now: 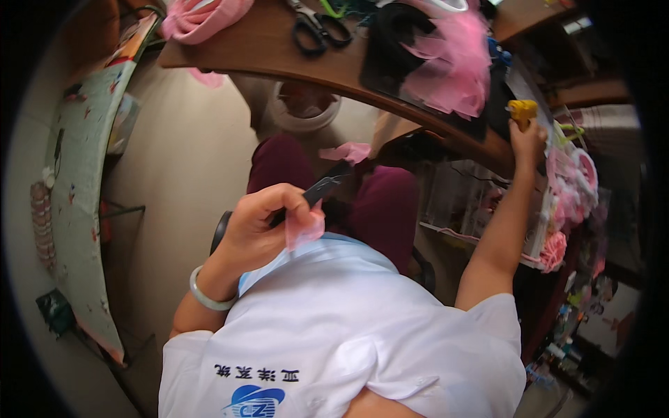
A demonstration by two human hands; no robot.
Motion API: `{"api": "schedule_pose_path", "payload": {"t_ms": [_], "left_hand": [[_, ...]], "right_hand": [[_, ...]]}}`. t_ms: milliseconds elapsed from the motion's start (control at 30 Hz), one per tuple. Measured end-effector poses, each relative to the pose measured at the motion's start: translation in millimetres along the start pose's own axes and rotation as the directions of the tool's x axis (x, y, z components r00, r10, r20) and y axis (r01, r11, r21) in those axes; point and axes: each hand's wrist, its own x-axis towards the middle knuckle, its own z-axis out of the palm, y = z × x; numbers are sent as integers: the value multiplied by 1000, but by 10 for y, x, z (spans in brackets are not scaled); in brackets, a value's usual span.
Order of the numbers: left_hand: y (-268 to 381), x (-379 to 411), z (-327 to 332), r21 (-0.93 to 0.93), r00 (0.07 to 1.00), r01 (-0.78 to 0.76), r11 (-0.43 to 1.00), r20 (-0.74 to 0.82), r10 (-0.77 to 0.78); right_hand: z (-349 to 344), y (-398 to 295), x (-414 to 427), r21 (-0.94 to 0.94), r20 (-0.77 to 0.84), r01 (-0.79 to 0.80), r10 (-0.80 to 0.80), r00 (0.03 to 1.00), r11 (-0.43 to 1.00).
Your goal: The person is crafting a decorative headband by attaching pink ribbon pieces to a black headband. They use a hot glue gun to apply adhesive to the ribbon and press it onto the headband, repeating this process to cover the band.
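Observation:
My left hand [272, 214] is in front of my lap, its fingers closed around a flat black strip [321, 191]. A piece of sheer pink fabric [304, 230] hangs at those fingers, and another scrap of pink fabric [347, 152] shows at the strip's far end. Fine pale threads, possibly glue, lie across the strip. Out to the right, my right hand [529, 142] grips a yellow glue gun [522, 111] by the table's right end. The gun's nozzle is too blurred to make out.
On the wooden table [251, 52] lie black-handled scissors [321, 31], a pink woven item [209, 23] and a pile of pink tulle [452, 68]. Beneath it stands a waste bin [306, 107]. Pink craft pieces [567, 193] crowd the right side; a cloth-covered table [83, 157] stands left.

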Motion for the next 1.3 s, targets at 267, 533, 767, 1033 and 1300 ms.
{"api": "schedule_pose_path", "payload": {"t_ms": [267, 533, 767, 1033, 1300], "left_hand": [[-101, 76, 44, -101, 968, 207, 973, -124, -218], [-169, 90, 29, 27, 982, 143, 989, -129, -138], [-156, -4, -46, -9, 961, 270, 963, -60, -270], [-93, 27, 16, 117, 959, 246, 962, -170, -225], [-38, 17, -31, -69, 869, 483, 873, -80, -488]], "right_hand": [[-1373, -1484, -2223, 860, 266, -511, -857, 441, 4], [-1271, -1660, -2470, 662, 402, -742, -885, 235, 103], [-1236, -1616, -2287, 991, 84, -136, -850, 520, 14], [-1528, -1388, -1832, 725, 303, -679, -940, 158, 120], [-1436, -1712, -1598, 871, 360, -376, -932, 50, 316]]}}
